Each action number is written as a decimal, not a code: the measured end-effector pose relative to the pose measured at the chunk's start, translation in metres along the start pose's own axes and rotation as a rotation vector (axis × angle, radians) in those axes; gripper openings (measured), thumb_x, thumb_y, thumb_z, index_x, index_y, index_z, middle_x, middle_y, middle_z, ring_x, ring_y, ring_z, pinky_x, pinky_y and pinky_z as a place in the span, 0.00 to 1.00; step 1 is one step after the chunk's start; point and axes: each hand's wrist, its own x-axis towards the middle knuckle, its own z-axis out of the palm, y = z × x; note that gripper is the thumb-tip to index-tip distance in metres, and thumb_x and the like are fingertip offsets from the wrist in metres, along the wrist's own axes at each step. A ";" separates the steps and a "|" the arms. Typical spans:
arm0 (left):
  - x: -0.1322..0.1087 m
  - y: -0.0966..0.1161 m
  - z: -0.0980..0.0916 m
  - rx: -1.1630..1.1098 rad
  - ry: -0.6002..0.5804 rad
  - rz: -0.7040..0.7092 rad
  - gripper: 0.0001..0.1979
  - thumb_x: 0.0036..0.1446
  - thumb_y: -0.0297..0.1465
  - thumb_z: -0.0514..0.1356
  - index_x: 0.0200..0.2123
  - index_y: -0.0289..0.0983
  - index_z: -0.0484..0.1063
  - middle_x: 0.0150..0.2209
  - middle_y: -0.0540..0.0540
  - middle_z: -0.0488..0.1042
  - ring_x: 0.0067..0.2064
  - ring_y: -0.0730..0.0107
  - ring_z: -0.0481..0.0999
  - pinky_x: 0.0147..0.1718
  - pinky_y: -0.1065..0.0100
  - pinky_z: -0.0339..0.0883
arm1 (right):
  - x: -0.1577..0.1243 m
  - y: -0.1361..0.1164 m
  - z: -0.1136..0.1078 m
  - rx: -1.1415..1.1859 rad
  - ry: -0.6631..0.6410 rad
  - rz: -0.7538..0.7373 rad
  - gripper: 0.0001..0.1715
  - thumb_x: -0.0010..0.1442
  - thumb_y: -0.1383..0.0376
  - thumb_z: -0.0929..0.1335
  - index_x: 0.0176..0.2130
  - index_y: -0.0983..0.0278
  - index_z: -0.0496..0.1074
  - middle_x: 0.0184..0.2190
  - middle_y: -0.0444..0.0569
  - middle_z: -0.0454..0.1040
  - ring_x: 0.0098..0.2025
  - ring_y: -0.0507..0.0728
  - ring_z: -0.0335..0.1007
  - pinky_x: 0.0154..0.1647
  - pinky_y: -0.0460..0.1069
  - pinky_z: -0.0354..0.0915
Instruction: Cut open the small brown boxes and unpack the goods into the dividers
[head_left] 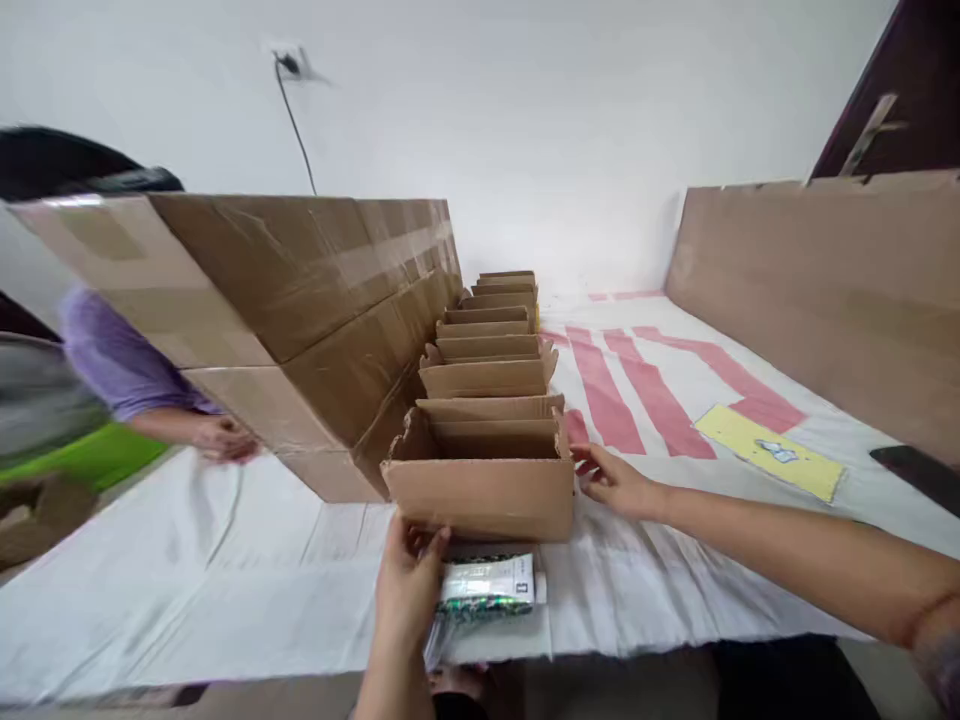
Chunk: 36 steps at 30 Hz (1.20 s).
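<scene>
A row of several open cardboard boxes runs away from me down the white cloth-covered table (225, 580). My left hand (409, 580) is at the front bottom edge of the nearest box (480, 495), fingers curled against it, beside a green and white foil packet (487, 585) lying on the cloth. My right hand (615, 480) touches that box's right side with fingers stretched out. The packet's left end is hidden behind my left hand.
A wall of large taped cartons (300, 300) stands to the left of the row. Another person's sleeve and hand (217, 435) rest on the table at far left. Red stripes and a yellow sheet (769, 450) lie right; a cardboard panel (825, 290) lines the right edge.
</scene>
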 end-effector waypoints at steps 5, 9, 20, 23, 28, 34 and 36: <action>-0.002 0.000 0.005 -0.081 0.025 0.008 0.24 0.43 0.36 0.66 0.45 0.39 0.68 0.41 0.46 0.77 0.45 0.61 0.76 0.47 0.62 0.67 | -0.021 -0.006 0.018 -0.022 -0.123 -0.099 0.57 0.48 0.54 0.75 0.66 0.60 0.44 0.60 0.60 0.58 0.43 0.56 0.68 0.39 0.52 0.67; 0.003 -0.003 0.007 -0.117 0.085 0.030 0.25 0.43 0.35 0.65 0.47 0.40 0.68 0.47 0.44 0.75 0.48 0.61 0.74 0.51 0.60 0.65 | -0.013 -0.010 0.030 -0.006 -0.029 -0.047 0.51 0.52 0.52 0.73 0.64 0.62 0.49 0.60 0.62 0.58 0.40 0.56 0.70 0.38 0.53 0.68; -0.006 0.007 -0.008 0.075 0.368 -0.068 0.30 0.45 0.42 0.64 0.51 0.39 0.61 0.53 0.38 0.69 0.53 0.57 0.72 0.51 0.55 0.67 | -0.052 -0.032 0.062 -0.164 0.050 -0.062 0.14 0.59 0.56 0.67 0.40 0.64 0.66 0.37 0.50 0.72 0.39 0.57 0.69 0.41 0.54 0.67; -0.014 0.020 -0.019 0.400 0.361 -0.174 0.22 0.49 0.46 0.60 0.42 0.38 0.66 0.43 0.39 0.74 0.46 0.55 0.75 0.46 0.55 0.68 | -0.062 -0.039 0.073 -0.244 -0.038 -0.133 0.25 0.56 0.55 0.70 0.49 0.66 0.67 0.45 0.55 0.71 0.45 0.60 0.69 0.46 0.56 0.67; -0.024 0.032 -0.016 0.762 -0.143 -0.229 0.22 0.55 0.52 0.49 0.33 0.41 0.71 0.36 0.40 0.78 0.44 0.48 0.77 0.42 0.56 0.65 | -0.054 -0.043 0.093 -0.378 -0.164 -0.091 0.49 0.47 0.53 0.76 0.61 0.69 0.60 0.57 0.65 0.65 0.58 0.69 0.63 0.59 0.61 0.61; -0.031 0.032 -0.002 0.882 -0.265 -0.101 0.26 0.58 0.50 0.44 0.37 0.39 0.74 0.41 0.35 0.79 0.46 0.46 0.76 0.42 0.55 0.63 | -0.046 -0.042 0.106 -0.411 -0.086 -0.091 0.31 0.50 0.67 0.72 0.53 0.69 0.67 0.47 0.59 0.72 0.49 0.65 0.70 0.52 0.59 0.66; -0.032 0.031 0.001 0.805 -0.223 -0.052 0.25 0.57 0.50 0.46 0.39 0.40 0.74 0.42 0.37 0.79 0.45 0.49 0.76 0.43 0.56 0.64 | -0.046 -0.038 0.105 -0.352 -0.039 -0.153 0.31 0.51 0.71 0.70 0.55 0.68 0.65 0.49 0.58 0.70 0.50 0.63 0.69 0.54 0.58 0.66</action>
